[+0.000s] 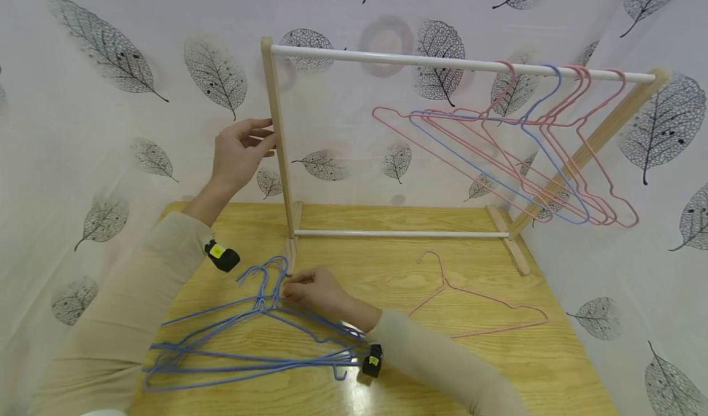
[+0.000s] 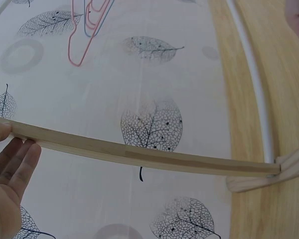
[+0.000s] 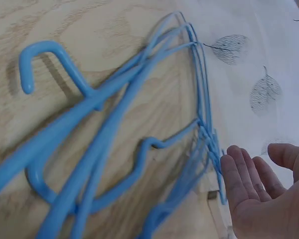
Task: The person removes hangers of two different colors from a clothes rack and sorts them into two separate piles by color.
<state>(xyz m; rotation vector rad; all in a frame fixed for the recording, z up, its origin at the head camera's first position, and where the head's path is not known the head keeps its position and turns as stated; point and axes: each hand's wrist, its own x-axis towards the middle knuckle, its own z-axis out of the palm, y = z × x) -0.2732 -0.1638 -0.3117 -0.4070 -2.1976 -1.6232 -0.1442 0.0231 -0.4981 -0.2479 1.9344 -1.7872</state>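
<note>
My left hand (image 1: 238, 152) grips the left wooden upright (image 1: 279, 139) of a garment rack at mid height. In the left wrist view, the thumb lies on one side of the post and the fingers bend toward its lower edge. On the table, a bunch of blue hangers (image 1: 265, 308) lies overlapping, hooks pointing to the rack. My right hand (image 1: 318, 293) is beside their hooks. In the right wrist view, its fingers (image 3: 239, 174) are extended with the tips at the blue hangers, and the thumb stands apart. Nothing is seen gripped in that palm.
Several pink hangers (image 1: 614, 195) and a blue hanger (image 1: 555, 152) hang toward the right end of the white top rail (image 1: 387, 56). One pink hanger (image 1: 498, 293) lies on the wooden table (image 1: 553, 367). A white lower bar (image 1: 398, 234) joins the rack's feet. Leaf-patterned sheeting (image 1: 166, 96) surrounds the table.
</note>
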